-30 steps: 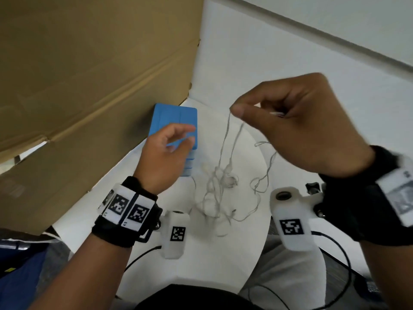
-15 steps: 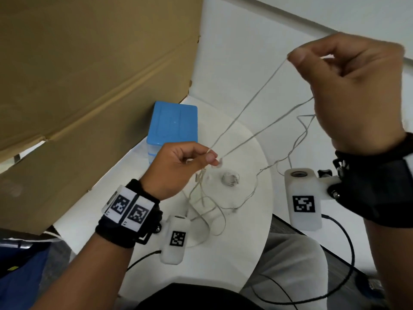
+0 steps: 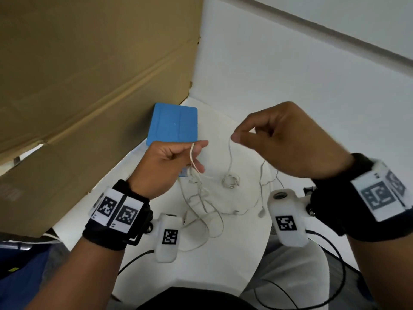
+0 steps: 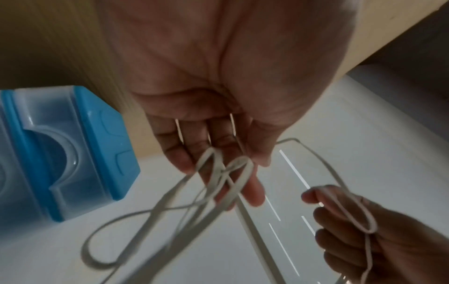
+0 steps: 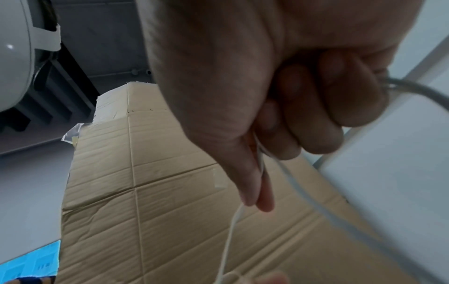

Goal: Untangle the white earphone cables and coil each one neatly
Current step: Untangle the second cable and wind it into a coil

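Note:
White earphone cables (image 3: 202,205) lie in a loose tangle on the round white table (image 3: 223,265), with one small coiled bundle (image 3: 230,181) set apart. My left hand (image 3: 194,153) pinches a loop of cable (image 4: 223,173) above the tangle. My right hand (image 3: 237,137) is raised to the right and pinches another strand (image 5: 260,163) between thumb and forefinger; that strand hangs down toward the coil. An earbud (image 3: 261,212) dangles near the right wrist camera.
A blue-lidded clear box (image 3: 173,125) stands at the table's far edge behind my left hand. A tall cardboard sheet (image 3: 89,86) walls off the left side. White wall (image 3: 290,74) lies behind. Black wires (image 3: 330,276) hang at the lower right.
My right hand has come down and leftward from its high stretch, so the taut strands have gone slack. My left hand has lifted slightly, still pinching cable.

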### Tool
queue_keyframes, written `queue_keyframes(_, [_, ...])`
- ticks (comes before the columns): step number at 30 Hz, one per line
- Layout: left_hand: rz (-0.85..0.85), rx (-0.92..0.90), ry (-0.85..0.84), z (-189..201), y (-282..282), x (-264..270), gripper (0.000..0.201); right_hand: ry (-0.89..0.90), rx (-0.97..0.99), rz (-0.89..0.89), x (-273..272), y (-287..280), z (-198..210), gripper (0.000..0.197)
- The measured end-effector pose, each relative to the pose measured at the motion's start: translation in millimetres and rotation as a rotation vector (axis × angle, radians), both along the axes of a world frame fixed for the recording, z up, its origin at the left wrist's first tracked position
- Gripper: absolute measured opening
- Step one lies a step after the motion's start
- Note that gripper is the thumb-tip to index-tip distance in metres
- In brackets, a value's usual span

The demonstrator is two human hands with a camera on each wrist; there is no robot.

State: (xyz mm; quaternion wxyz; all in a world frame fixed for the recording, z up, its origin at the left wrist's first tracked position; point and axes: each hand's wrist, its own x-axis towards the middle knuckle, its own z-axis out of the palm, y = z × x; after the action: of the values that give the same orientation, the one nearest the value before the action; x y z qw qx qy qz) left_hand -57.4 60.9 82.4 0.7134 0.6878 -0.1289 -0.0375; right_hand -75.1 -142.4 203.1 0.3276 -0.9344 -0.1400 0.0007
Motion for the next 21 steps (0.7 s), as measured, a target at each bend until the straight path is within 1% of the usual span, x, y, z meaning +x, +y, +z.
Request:
queue_keyframes(2, [-0.015,-0.001,0.007,-2,-3,-1,0.021,0.011,0.029,0.014,-1,5,-6,0.018])
queue_keyframes(4, [-0.019,0.015,-0.031,-3,-5,0,0.022,0.015,0.043,0.03,-2,8,-12,0.018])
queue_keyframes(6, [0.013,0.034,-0.085,-4,-6,1,0.021,0.032,0.044,0.042,-3,11,-16,0.018])
queue_keyframes(8, [0.04,0.044,-0.104,-5,-6,1,0.019,0.048,0.05,0.053,-4,13,-19,0.019])
queue_keyframes(13, [0.073,0.006,-0.019,-4,-5,2,0.016,0.044,0.079,0.07,-5,13,-18,0.019])
queue_keyframes(17, [0.058,0.126,-0.065,-6,-2,3,0.017,0.034,0.085,0.054,-3,10,-19,0.018])
queue_keyframes(18, [0.05,0.105,-0.05,-5,-3,3,0.016,0.036,0.081,0.054,-3,10,-20,0.018])
queue_keyframes(21, [0.025,-0.044,0.029,0,-5,1,0.013,0.061,0.079,0.059,-3,9,-23,0.017])
